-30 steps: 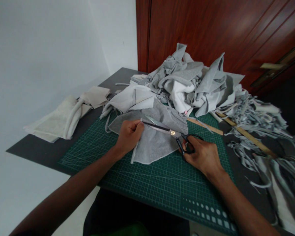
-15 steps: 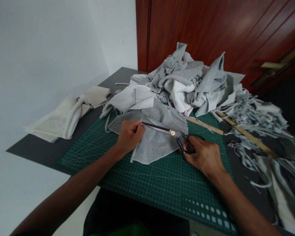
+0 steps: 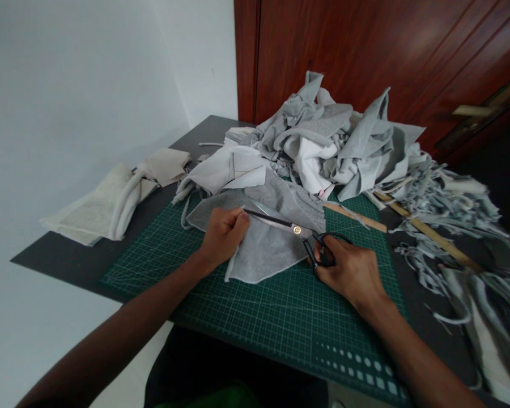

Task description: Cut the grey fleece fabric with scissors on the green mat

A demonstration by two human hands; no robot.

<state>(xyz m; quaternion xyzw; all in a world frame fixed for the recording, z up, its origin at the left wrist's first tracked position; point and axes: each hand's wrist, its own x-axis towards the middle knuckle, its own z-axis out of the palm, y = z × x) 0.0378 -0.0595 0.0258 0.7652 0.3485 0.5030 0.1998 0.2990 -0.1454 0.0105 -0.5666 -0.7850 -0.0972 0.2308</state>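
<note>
Pinching flat grey cloth (image 3: 267,255) by edge with left hand (image 3: 224,235), gripping parted black-handled metal scissors (image 3: 297,230) in right hand (image 3: 353,271).

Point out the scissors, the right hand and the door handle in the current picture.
Scissors (image 3: 297,230): head view, on the pivot screw between blades and handles.
Right hand (image 3: 355,270): head view, on the back of the hand.
Door handle (image 3: 471,111): head view, on the lever.

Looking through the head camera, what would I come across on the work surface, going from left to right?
Folded cream cloths, the left hand, black-handled scissors, the right hand, a heap of shredded grey strips.
</note>
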